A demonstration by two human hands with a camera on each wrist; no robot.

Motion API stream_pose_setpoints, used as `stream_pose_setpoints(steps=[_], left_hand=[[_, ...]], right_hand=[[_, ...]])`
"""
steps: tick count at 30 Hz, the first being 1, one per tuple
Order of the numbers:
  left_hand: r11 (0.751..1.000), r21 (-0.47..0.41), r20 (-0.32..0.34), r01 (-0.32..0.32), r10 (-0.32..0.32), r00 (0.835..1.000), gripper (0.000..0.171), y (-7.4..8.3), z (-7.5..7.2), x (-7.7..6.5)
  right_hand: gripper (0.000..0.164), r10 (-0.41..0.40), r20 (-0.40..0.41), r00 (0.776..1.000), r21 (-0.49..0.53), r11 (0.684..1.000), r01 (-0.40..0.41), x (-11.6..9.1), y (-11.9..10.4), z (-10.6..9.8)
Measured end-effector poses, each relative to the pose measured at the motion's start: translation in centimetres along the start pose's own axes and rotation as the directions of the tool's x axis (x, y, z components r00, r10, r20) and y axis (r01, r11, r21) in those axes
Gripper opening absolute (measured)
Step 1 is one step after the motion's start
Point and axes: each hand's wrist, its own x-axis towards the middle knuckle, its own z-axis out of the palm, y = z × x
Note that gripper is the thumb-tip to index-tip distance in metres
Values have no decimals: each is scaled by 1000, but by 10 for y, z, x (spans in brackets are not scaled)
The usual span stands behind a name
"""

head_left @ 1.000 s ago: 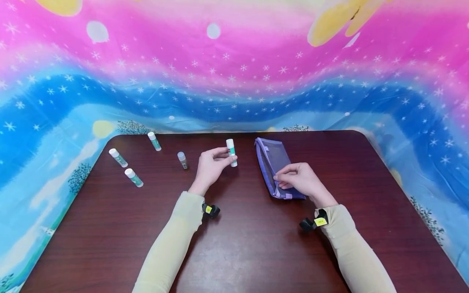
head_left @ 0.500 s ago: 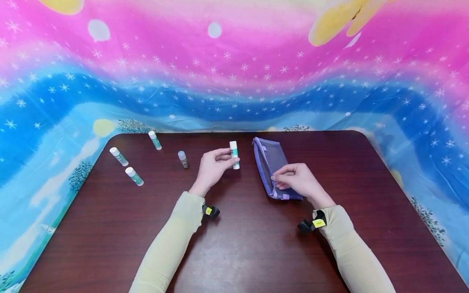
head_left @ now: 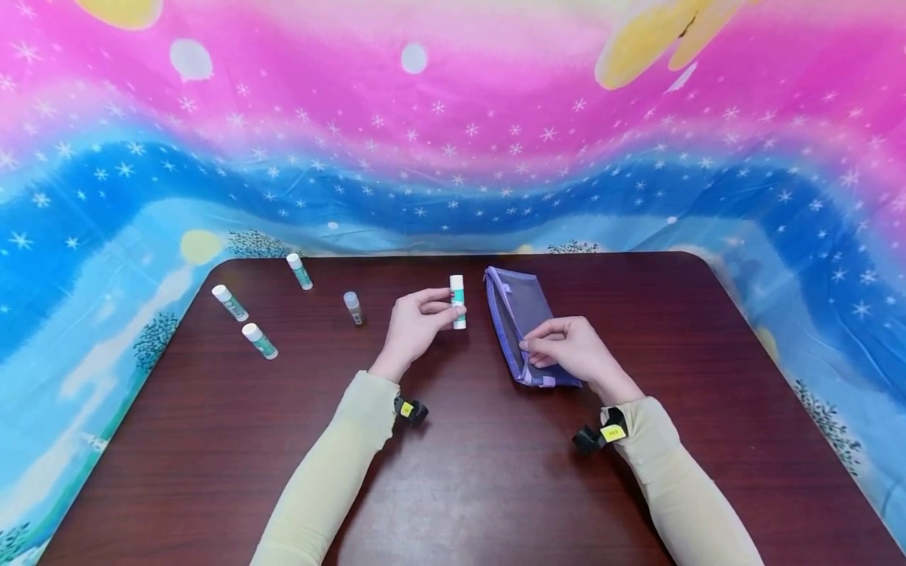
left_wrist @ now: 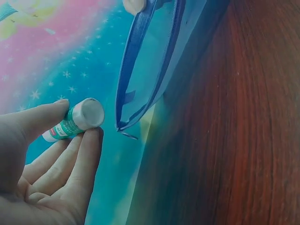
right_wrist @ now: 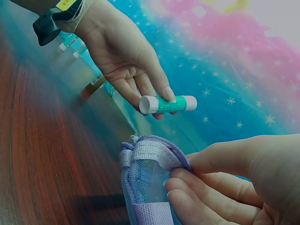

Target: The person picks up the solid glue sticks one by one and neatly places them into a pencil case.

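One glue stick point(head_left: 458, 295) moved right, mid-frame; the left hand point(head_left: 414, 326) pinches it, the right hand point(head_left: 575, 346) pinches the purple pouch point(head_left: 529, 300).

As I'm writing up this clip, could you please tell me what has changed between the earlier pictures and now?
The left hand has carried its glue stick slightly right, closer to the pouch; the right hand, pinching the pouch, has drawn it slightly left. Nothing was grasped or let go. The four other sticks stayed put on the table.
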Motion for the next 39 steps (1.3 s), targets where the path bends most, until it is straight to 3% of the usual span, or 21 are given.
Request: stream_pose_setpoints(steps=[10,39], left_hand=[[998,-58,41,32,-30,999,42,-11,11,5],[974,-139,71,178,-169,983,41,-11,30,22]], right_hand=[[25,15,0,1000,0,1000,-15,0,0,3],[24,25,-11,1000,-10,1000,-25,1,-2,3]])
